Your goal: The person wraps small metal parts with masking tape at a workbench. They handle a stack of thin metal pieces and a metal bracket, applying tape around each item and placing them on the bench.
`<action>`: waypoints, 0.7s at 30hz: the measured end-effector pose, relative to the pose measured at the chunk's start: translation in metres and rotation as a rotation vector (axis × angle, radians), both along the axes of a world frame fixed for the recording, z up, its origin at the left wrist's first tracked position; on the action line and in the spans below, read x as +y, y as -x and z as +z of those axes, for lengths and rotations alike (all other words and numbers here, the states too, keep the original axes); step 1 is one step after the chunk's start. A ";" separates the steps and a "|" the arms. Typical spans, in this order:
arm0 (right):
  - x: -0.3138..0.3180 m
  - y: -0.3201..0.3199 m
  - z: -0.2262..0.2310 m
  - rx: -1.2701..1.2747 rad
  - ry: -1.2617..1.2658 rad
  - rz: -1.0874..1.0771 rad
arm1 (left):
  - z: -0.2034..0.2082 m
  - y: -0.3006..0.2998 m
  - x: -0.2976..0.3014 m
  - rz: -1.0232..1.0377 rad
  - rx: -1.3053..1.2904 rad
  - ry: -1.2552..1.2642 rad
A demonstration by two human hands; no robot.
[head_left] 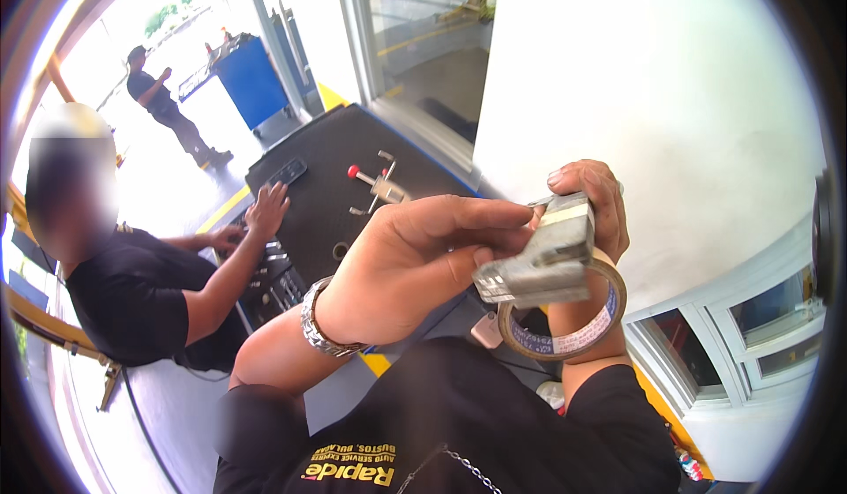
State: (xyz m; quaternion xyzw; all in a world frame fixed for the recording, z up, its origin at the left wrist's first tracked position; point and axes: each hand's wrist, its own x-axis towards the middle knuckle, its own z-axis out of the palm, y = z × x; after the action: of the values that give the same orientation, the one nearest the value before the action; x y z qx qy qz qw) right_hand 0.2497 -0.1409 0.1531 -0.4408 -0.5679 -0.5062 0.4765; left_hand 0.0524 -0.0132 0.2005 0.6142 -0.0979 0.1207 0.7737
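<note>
Close in front of me, a grey metal part (pixel 538 260) is held up between both my hands, with a pale strip of tape across its upper end. My right hand (pixel 600 198) grips it from the far right, fingers curled over the top. My left hand (pixel 415 265), a metal watch at its wrist, is closed against the part's left side, its thumb and fingers bent toward it. Below the part hangs a roll of tape (pixel 509 335), in front of my right forearm. My palm and the part hide some of the right hand.
A black-topped work cart (pixel 326 145) bears a red-knobbed metal tool (pixel 388 190), a dark handheld device (pixel 287 174) and sockets. A co-worker (pixel 141 282) leans over its left side. Another person stands near a blue cabinet (pixel 251 84). A white wall (pixel 653 97) rises at right.
</note>
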 end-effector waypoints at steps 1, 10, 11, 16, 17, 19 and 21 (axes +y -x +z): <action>-0.003 -0.004 0.007 0.048 -0.032 0.045 | 0.016 -0.009 -0.001 -0.048 -0.035 -0.083; 0.012 0.016 0.063 0.517 -0.472 0.853 | 0.106 -0.052 -0.031 0.020 -0.367 -0.420; 0.014 0.014 0.066 0.463 -0.489 0.814 | 0.114 -0.053 -0.034 0.190 -0.499 -0.606; 0.019 0.010 0.073 0.271 -0.458 0.719 | 0.162 -0.075 -0.042 0.027 -0.830 -1.025; 0.017 0.016 0.070 0.296 -0.448 0.683 | 0.166 -0.079 -0.045 -0.043 -0.808 -1.056; 0.022 0.012 0.068 0.197 -0.514 0.761 | 0.171 -0.091 -0.044 -0.177 -0.784 -1.121; 0.026 0.010 0.068 0.132 -0.560 0.807 | 0.173 -0.093 -0.048 -0.224 -0.770 -1.139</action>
State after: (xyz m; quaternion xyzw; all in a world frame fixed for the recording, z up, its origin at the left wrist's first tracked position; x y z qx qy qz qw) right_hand 0.2395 -0.1149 0.2206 -0.0721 -0.5039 -0.3854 0.7696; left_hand 0.1454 -0.0614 0.3734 0.8241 -0.4763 0.1791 0.2488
